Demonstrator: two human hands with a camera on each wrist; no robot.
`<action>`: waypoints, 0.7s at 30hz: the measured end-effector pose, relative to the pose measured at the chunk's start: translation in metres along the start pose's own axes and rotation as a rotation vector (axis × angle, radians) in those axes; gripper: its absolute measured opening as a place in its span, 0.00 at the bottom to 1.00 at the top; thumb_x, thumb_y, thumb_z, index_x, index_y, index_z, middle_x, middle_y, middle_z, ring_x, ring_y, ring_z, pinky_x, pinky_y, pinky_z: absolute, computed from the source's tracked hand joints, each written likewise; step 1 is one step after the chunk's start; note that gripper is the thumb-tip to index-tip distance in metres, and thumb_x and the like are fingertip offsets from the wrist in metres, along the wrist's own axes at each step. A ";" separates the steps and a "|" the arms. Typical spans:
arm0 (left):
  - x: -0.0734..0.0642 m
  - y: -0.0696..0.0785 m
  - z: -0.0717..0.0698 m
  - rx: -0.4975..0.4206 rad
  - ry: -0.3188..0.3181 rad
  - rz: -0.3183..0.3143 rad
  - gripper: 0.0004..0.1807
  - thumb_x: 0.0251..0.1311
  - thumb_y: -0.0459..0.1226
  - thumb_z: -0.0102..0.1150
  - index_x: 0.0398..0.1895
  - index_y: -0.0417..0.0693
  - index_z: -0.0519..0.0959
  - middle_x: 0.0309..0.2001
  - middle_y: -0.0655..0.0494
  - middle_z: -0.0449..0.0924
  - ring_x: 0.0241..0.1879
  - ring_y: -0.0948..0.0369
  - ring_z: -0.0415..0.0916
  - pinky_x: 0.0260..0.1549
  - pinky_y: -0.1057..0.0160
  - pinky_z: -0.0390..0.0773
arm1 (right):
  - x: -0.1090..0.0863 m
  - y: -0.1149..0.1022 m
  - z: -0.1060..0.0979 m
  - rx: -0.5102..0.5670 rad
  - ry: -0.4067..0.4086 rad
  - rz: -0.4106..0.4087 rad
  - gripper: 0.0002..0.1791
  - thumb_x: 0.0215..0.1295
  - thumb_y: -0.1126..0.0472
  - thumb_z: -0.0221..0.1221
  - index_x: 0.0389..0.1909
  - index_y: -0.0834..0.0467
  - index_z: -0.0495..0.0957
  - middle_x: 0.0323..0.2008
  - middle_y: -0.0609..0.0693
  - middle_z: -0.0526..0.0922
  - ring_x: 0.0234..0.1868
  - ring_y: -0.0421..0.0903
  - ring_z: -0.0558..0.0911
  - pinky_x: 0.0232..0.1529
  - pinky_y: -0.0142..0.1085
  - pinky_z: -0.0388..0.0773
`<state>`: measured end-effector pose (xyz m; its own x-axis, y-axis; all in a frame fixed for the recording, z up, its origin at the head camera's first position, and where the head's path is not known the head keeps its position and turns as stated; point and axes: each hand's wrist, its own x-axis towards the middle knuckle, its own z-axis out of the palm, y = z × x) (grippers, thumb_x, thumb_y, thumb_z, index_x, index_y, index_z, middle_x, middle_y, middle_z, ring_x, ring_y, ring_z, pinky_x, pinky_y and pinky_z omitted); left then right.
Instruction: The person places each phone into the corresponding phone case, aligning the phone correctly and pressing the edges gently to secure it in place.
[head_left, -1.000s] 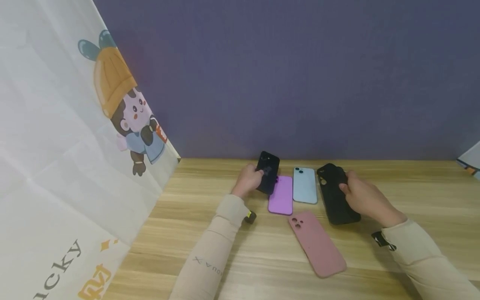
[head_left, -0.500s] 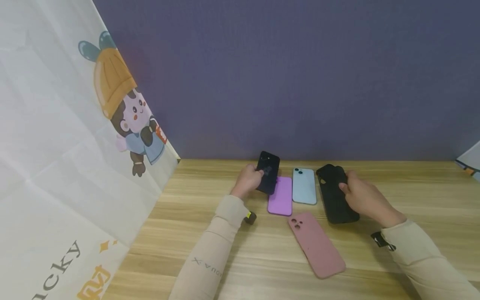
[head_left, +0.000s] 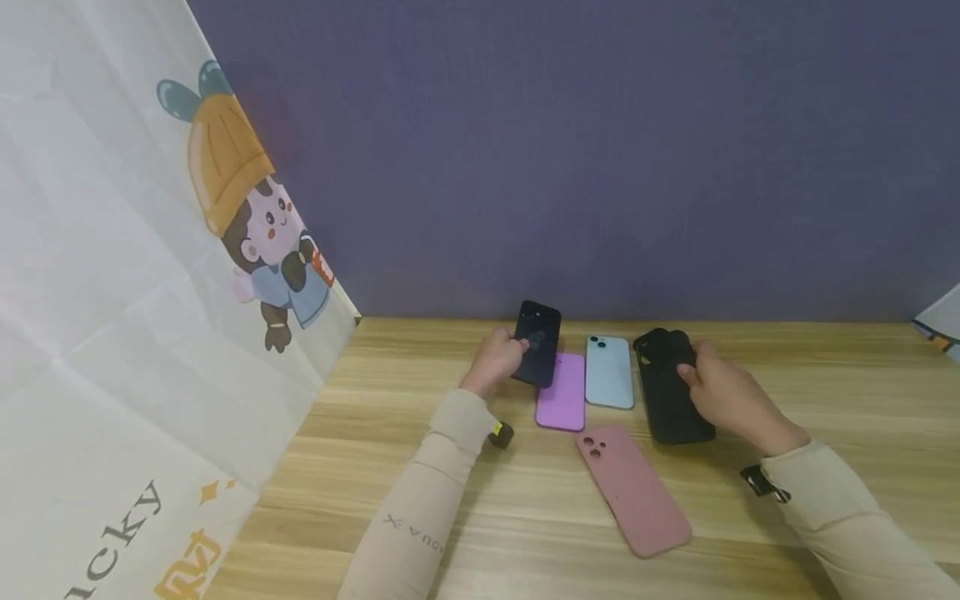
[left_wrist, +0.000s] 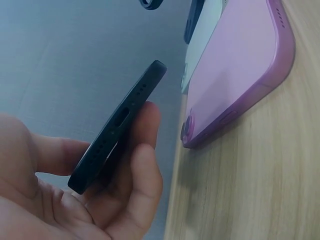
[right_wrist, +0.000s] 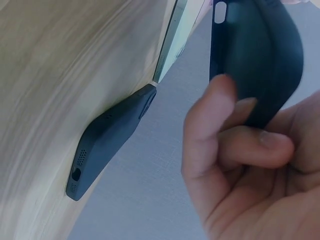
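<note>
My left hand (head_left: pixel 497 358) grips a black phone (head_left: pixel 543 346), thumb on its back and fingers beneath. In the left wrist view its port end faces the camera, raised off the table. A purple phone (head_left: pixel 561 396) lies under and beside it, partly overlapped in the head view. My right hand (head_left: pixel 731 400) pinches a thin, bendable black phone case (right_wrist: pixel 270 55) by its edge. Below that, a second black case or cased phone (right_wrist: pixel 107 140) rests on the table; the head view mostly hides it. A light blue phone (head_left: pixel 609 372) lies between the hands.
A pink phone case (head_left: pixel 633 492) lies slanted on the wooden table (head_left: pixel 360 500), nearer the body. A dark blue-grey wall panel (head_left: pixel 570 158) closes the back. White printed cloth (head_left: pixel 112 250) hangs on the left.
The lower end of the black case in my right hand has shifted slightly left and away. My left hand keeps hold of the black phone, almost still. The other things stay put.
</note>
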<state>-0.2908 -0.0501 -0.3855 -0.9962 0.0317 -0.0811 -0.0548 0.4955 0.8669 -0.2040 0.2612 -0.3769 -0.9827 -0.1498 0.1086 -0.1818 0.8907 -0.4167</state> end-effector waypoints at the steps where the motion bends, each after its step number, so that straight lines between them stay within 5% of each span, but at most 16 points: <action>1: 0.000 0.000 0.000 -0.010 -0.005 -0.001 0.20 0.73 0.40 0.53 0.57 0.34 0.77 0.52 0.41 0.82 0.47 0.51 0.78 0.54 0.51 0.78 | 0.000 0.000 0.000 0.003 0.000 0.003 0.28 0.81 0.62 0.44 0.66 0.84 0.54 0.54 0.87 0.72 0.54 0.80 0.76 0.49 0.68 0.76; 21: 0.001 0.002 -0.001 -0.076 -0.051 -0.019 0.20 0.73 0.40 0.53 0.58 0.34 0.76 0.48 0.43 0.82 0.43 0.53 0.78 0.48 0.57 0.79 | 0.001 -0.002 -0.003 0.048 0.014 0.053 0.31 0.83 0.58 0.41 0.70 0.82 0.52 0.57 0.85 0.72 0.56 0.80 0.75 0.51 0.68 0.75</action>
<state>-0.2919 -0.0495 -0.3835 -0.9903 0.0679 -0.1215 -0.0810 0.4289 0.8997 -0.2049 0.2608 -0.3730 -0.9905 -0.0967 0.0976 -0.1313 0.8755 -0.4650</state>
